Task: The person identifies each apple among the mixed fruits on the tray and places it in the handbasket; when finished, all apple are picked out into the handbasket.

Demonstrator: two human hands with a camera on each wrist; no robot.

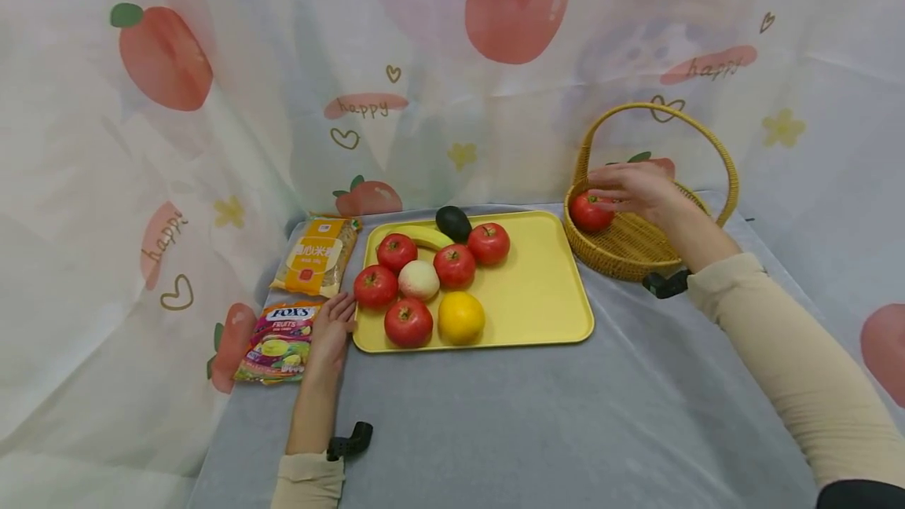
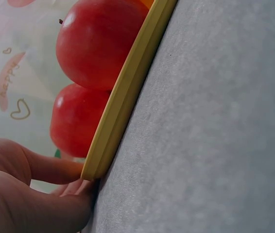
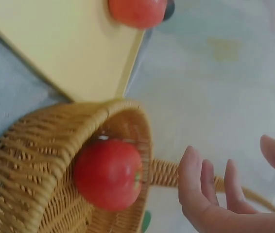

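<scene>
We see the R hand (image 1: 645,192) w/ fingers (image 3: 190,182) apart, loosely bent & holding nothing, above a wicker basket (image 1: 606,259); one red apple (image 1: 591,213) lies inside. The L hand (image 1: 331,336), fingers mostly straight, touches the L edge of a yellow tray (image 1: 540,289), nr an orange bag (image 1: 313,258) & a Fox's bag (image 1: 281,342). On the tray we count five more apples (image 1: 455,266), plus a pale fruit (image 1: 419,280), yellow fruit (image 1: 461,318), banana (image 1: 426,237) & dark avocado (image 1: 454,224). Grey cloth (image 1: 495,430) covers the counter; printed curtain (image 1: 424,14) behind.
</scene>
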